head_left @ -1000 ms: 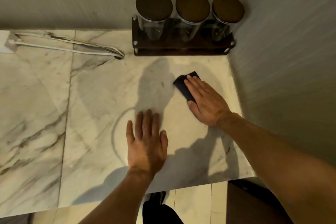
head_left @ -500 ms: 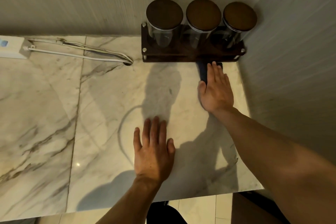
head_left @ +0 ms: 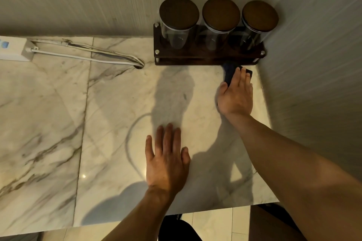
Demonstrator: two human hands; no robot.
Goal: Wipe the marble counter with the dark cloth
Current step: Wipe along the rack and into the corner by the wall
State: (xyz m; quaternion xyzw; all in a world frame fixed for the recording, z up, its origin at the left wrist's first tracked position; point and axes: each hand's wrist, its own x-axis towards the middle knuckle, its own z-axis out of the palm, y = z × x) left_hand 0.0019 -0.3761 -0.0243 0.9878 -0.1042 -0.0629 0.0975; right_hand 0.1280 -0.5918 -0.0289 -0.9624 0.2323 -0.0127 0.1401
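Observation:
The white marble counter (head_left: 109, 115) with grey veins fills most of the view. A small dark cloth (head_left: 229, 71) lies on it in the back right corner, touching the front of the jar rack. My right hand (head_left: 236, 95) presses flat on the cloth, so only the cloth's far end shows past my fingers. My left hand (head_left: 166, 160) rests palm down on bare marble near the front edge, fingers spread, holding nothing.
A dark wooden rack (head_left: 207, 58) with three glass jars with brown lids stands against the back wall. A white power strip (head_left: 13, 50) and its cables (head_left: 86, 58) lie at the back left. A wall (head_left: 313, 64) bounds the counter on the right.
My right hand has slid the cloth away from me and to the right, from mid-counter into the corner by the rack. My left hand has stayed flat in place.

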